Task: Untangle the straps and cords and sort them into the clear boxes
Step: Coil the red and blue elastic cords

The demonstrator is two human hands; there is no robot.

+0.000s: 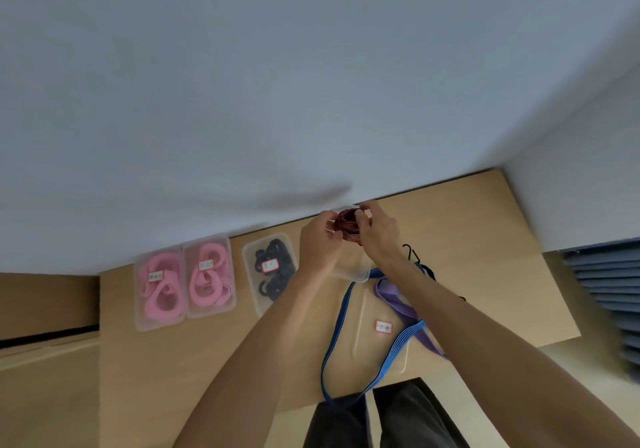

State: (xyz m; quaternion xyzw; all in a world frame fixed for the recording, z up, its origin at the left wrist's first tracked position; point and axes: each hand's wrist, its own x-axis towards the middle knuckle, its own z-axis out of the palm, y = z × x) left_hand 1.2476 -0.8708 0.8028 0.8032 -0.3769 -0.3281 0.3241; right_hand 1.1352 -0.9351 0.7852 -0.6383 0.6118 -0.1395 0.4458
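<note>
Bare surface (194,361) lies open in front of the two pink-strap boxes (185,283) and the black-strap box (270,271). Right of that, a blue cord (341,323) and purple strap (398,305) loop across a clear lid (377,330). The wall (311,101) stands close behind, seemingly touching the boxes.

Red cord (347,226) has fine pale stripes; blue cord (337,335) is bright blue with thin lighter lines along its length, purple strap (398,304) plain lilac-violet. Two left clear boxes (157,292) (209,276) hold plain pink straps (207,283), third box (268,269) holds black ones (273,274); labels are white, the ones on the third box and the lid (382,326) red-edged (383,327). Table (194,361) light tan wood, wall (277,84) pale grey-blue, trousers (398,420) dark grey.
</note>
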